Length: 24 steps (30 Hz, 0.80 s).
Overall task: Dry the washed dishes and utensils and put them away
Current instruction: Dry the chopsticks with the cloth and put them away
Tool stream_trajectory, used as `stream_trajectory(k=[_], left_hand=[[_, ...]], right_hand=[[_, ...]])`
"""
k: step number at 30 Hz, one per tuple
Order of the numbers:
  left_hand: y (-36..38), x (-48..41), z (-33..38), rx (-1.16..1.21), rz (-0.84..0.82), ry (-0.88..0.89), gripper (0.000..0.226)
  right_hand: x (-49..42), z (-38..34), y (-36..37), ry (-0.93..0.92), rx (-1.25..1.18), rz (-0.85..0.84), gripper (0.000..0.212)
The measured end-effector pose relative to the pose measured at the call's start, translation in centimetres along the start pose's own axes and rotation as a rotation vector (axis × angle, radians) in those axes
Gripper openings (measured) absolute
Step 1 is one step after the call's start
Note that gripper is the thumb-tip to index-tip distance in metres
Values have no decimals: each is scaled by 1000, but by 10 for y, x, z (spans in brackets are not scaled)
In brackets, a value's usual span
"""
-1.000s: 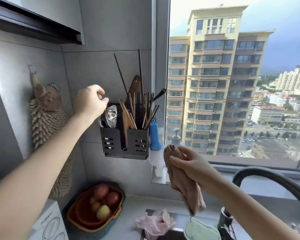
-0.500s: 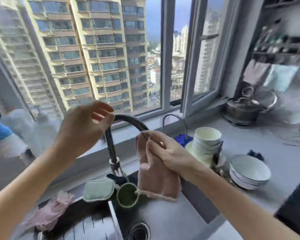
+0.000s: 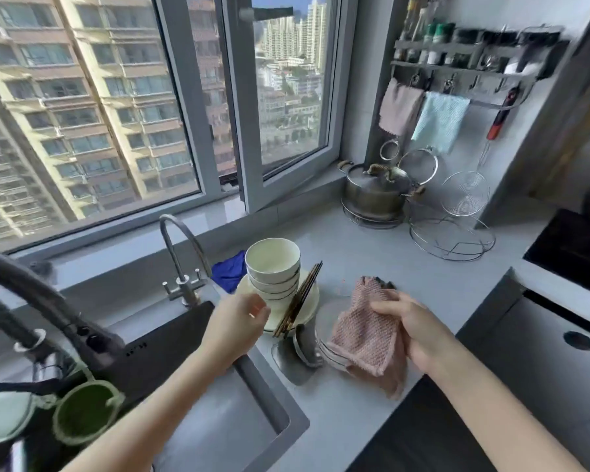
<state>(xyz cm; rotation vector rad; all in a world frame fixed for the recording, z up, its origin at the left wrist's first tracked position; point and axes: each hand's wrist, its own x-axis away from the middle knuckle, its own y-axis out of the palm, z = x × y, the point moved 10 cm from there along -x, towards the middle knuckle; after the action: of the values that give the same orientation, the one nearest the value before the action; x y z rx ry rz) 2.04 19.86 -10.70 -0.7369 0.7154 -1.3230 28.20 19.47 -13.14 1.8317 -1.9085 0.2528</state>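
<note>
A stack of white bowls (image 3: 273,267) stands on a pale plate (image 3: 312,301) on the counter right of the sink. Dark chopsticks (image 3: 302,298) lean across the plate, and metal spoons (image 3: 304,342) lie in front of it. My left hand (image 3: 235,321) hovers at the plate's near-left edge, fingers relaxed, holding nothing. My right hand (image 3: 413,328) grips a pink cloth (image 3: 365,335), which hangs over a second low stack of dishes (image 3: 326,350) and hides most of them.
The sink (image 3: 218,420) lies below my left arm, with a chrome tap (image 3: 181,253) and a black faucet (image 3: 31,301) behind it. A blue cloth (image 3: 230,270), a steel pot (image 3: 375,192), a wire rack (image 3: 453,240) and a black cooktop (image 3: 573,253) sit on the counter.
The view swung right, from the wall utensil holder to the counter. My left hand left the holder and dropped near the bowls. My right hand carried the pink cloth over the dishes.
</note>
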Motion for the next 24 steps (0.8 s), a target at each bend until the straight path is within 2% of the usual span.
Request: stream_trajectory(k=[5,11,15,20,24], left_hand=[[88,-30,-21,-7,30,-219,28],[134,-59,-49,-12,32,-431,32],[152,-69,-66,-25,-8,-469,28],[158,-73,-74,79,-51,-486,18],[159,-76,-80,157,-86,-497,24]], right_hand=[[-32,-19,-56,12,76,11,41],[-63,-13,-66,91,124,-46,35],[-78,-10,-65,106,135,-62,32],[-87,-5,-56,118,118,-81,33],[-92,-4,-48,117,124,-95,32]])
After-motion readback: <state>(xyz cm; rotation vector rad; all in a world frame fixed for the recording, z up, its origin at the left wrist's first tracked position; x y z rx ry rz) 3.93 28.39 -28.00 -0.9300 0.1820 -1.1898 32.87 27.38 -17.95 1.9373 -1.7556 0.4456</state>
